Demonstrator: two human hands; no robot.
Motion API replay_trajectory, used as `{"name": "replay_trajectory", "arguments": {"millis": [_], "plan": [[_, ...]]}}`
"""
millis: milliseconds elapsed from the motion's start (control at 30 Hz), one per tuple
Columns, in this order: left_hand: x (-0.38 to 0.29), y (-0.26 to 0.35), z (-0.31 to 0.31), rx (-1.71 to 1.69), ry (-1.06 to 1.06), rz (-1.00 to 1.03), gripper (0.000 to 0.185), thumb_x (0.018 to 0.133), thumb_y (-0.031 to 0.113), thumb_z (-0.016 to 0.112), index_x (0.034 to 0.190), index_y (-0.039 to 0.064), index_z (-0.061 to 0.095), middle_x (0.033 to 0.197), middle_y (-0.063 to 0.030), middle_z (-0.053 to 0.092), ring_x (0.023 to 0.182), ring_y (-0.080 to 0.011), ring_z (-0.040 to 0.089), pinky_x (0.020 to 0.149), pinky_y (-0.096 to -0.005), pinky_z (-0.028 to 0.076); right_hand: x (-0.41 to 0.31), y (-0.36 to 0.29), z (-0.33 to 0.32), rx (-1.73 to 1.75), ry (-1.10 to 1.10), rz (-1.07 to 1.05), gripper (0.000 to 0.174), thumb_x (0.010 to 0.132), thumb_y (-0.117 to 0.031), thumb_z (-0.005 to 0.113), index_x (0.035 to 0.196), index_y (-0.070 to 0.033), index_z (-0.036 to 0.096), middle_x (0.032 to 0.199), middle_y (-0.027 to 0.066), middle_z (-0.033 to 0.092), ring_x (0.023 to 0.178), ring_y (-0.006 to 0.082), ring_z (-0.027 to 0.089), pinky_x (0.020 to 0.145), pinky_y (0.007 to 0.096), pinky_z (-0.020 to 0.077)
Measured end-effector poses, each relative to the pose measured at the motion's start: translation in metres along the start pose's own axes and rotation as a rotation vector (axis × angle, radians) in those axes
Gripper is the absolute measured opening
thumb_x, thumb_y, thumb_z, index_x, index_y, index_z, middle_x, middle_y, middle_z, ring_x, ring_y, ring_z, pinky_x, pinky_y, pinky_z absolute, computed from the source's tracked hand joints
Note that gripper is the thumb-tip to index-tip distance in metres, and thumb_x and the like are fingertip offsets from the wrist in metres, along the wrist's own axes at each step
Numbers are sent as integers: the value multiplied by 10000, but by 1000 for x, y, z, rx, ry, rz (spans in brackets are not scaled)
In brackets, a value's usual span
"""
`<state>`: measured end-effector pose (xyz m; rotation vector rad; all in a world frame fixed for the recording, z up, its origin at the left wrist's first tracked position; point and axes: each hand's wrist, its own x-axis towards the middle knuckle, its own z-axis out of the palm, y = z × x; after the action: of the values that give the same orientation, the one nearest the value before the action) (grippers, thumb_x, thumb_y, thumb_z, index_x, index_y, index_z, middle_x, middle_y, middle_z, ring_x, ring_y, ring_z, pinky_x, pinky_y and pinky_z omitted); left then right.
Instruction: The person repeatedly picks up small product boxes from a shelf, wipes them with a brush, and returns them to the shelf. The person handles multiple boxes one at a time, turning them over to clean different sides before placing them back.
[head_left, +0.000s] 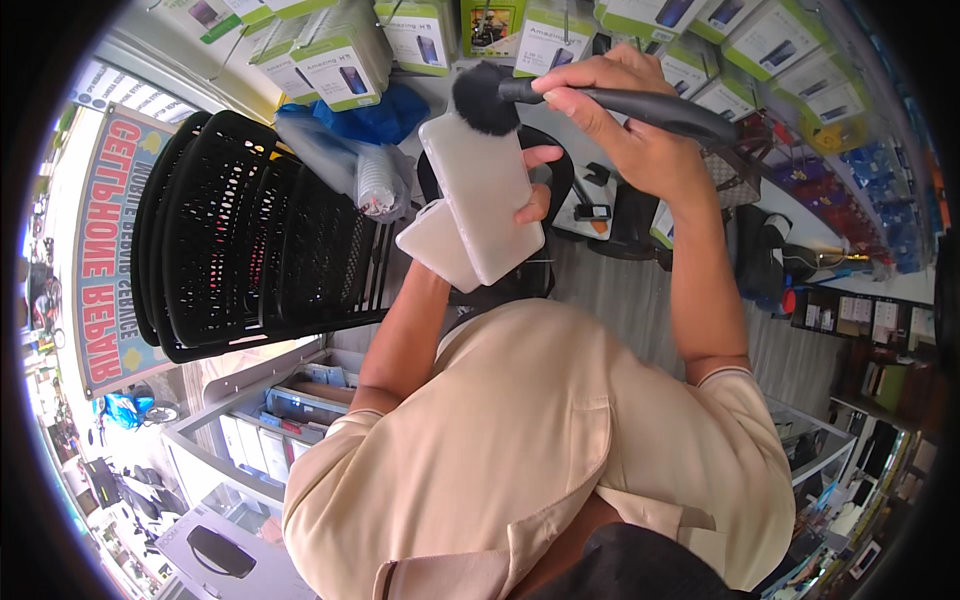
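My left hand (537, 186) holds two translucent white phone cases, fanned apart; its palm is hidden behind them. The upper case (487, 195) lies over the lower case (437, 244). Above them, my right hand (619, 112) grips the black handle of a soft brush (487, 97) between thumb and fingers. The brush's round black bristle head is at the top end of the upper case and overlaps it.
Carded phone accessories (349, 71) hang on hooks along the far side. Stacked black plastic chairs (217, 232) stand at the left. A blue plastic bag (375, 116) and sleeved cups (379, 187) sit beyond them. Glass display cases (225, 465) flank me.
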<state>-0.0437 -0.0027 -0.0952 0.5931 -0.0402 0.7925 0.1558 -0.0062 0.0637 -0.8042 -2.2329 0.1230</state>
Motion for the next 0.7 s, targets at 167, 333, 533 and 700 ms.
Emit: {"name": "replay_trajectory", "arguments": {"millis": [167,333,533,700], "plan": [[-2,0,-17,832,169,267,363,991,282,741,1231,11,708,937,-128,707,815,-191,709,658,-311,547,-8,5,7,185,-217,15,108,934,-236,825,1025,-179,830,962,-55,781,935,178,636,1010,350,419],[-1,-2,-16,-288,132,65,698,1067,410,621,1544,-60,425,1092,-169,587,890,-254,671,732,-380,619,-34,9,1,305,-337,17,74,958,-218,788,1010,-175,820,993,-14,796,882,189,628,949,362,418],[-1,-10,-27,-288,70,106,642,1093,374,572,1551,-54,435,1104,-141,528,940,-262,674,782,-388,633,-49,4,8,266,-268,144,64,968,-201,789,967,-143,816,883,-36,763,830,163,620,974,336,406],[16,3,-34,-168,270,77,428,1110,374,579,1346,17,576,1038,-109,630,765,-172,647,566,-287,528,-78,22,-4,370,77,456,151,1034,-207,714,1049,-81,796,902,10,753,824,148,659,877,325,476]]}}
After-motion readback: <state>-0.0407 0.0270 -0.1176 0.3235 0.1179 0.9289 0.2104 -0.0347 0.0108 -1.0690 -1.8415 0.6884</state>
